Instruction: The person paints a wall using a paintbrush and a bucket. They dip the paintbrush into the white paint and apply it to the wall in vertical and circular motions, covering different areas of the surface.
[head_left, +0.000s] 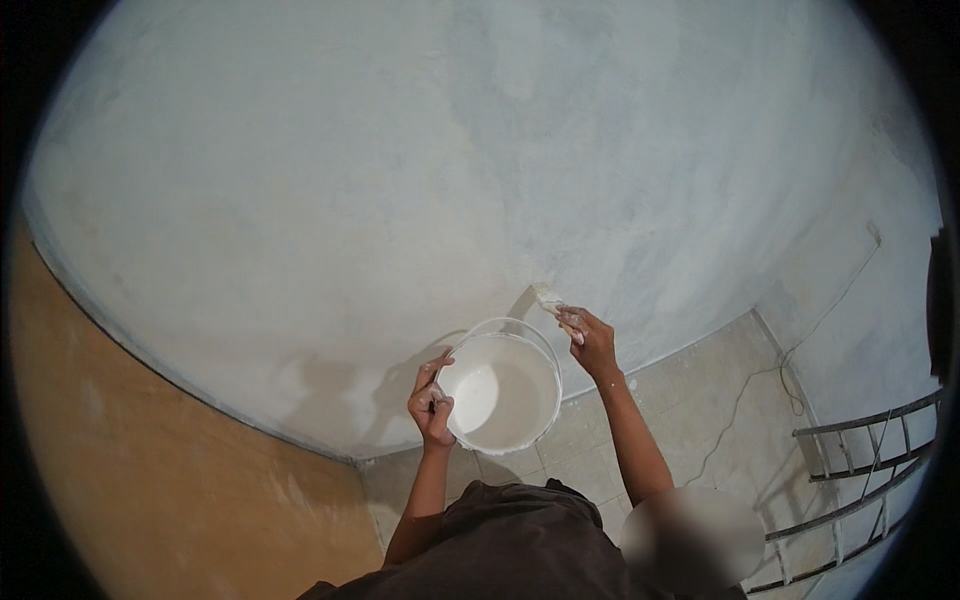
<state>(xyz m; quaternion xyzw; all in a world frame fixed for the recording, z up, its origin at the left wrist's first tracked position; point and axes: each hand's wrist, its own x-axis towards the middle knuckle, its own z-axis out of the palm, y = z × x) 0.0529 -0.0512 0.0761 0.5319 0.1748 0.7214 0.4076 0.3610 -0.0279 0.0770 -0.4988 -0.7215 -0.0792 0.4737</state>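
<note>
My left hand (433, 403) grips the rim of a white plastic bucket (556, 409) at its left side, with some fingers outside the rim. White paint (475, 396) lies in the bucket, and its wire handle stands up on the far side. To the upper right of the bucket, my right hand (590, 337) is closed on the handle of a flat paintbrush (549, 296). The bristles are at the whitish wall (375, 187); whether they press on it I cannot tell. Both hands bear white smears.
An ochre wall (172, 420) meets the whitish one at the left. Below lies a tiled floor (675, 405) with white spatters. A metal ladder (862, 510) stands at the lower right. A thin cable (731, 420) runs over the floor and up the right wall.
</note>
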